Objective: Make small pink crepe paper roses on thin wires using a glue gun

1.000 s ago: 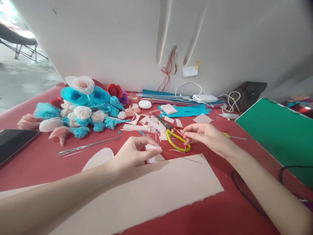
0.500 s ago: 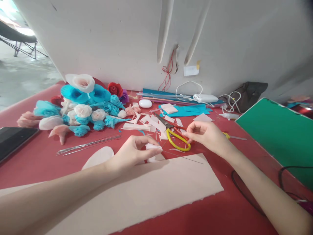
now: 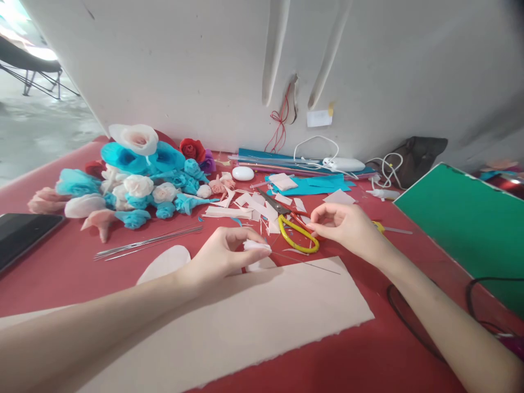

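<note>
My left hand [image 3: 223, 255] pinches a small pale paper bud [image 3: 256, 246] between thumb and fingers, just above a long sheet of pale pink crepe paper [image 3: 245, 322]. A thin wire [image 3: 307, 263] runs from the bud toward the right across the sheet's top edge. My right hand [image 3: 347, 229] hovers beside the yellow-handled scissors [image 3: 295, 232], its fingers curled and pinched near the red thing by the handles; what it pinches I cannot make out.
A heap of blue, white and pink paper flowers [image 3: 131, 180] lies at the left, with a bundle of wires [image 3: 147, 243] in front. Paper scraps [image 3: 249, 207], teal sheets [image 3: 311, 185], a white charger [image 3: 343, 164], a green board [image 3: 470, 229], a phone [image 3: 20, 234].
My right hand's fingers have curled from stretched out into a pinch beside the scissors and moved slightly. My left hand has held still with the bud.
</note>
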The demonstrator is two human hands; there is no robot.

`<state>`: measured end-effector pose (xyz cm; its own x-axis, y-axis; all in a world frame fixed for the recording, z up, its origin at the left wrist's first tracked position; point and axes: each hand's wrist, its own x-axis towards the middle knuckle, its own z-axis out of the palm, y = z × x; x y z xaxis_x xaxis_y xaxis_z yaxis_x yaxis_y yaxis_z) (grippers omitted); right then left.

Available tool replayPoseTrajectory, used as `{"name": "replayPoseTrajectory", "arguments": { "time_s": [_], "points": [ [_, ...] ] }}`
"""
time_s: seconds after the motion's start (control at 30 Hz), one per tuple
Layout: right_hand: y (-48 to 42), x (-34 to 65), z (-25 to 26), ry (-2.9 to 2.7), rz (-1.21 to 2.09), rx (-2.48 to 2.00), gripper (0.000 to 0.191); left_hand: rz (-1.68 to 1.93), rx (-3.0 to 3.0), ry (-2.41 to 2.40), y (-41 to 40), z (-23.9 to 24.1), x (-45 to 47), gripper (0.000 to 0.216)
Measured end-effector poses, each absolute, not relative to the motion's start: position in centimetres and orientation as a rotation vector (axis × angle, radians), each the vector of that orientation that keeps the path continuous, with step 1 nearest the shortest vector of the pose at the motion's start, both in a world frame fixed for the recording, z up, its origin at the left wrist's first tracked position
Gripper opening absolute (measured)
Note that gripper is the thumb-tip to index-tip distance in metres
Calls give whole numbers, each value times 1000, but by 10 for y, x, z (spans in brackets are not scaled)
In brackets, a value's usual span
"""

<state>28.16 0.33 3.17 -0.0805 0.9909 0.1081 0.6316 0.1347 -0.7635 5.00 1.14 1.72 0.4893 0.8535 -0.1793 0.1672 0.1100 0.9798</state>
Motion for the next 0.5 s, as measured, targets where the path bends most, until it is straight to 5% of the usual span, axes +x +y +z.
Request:
{"name": "replayPoseTrajectory", "arguments": {
  "time_s": [0.5],
  "points": [
    [4, 285, 37, -1592, 1164, -1404, 24, 599, 1403, 964, 14, 18, 48, 18]
  ]
}}
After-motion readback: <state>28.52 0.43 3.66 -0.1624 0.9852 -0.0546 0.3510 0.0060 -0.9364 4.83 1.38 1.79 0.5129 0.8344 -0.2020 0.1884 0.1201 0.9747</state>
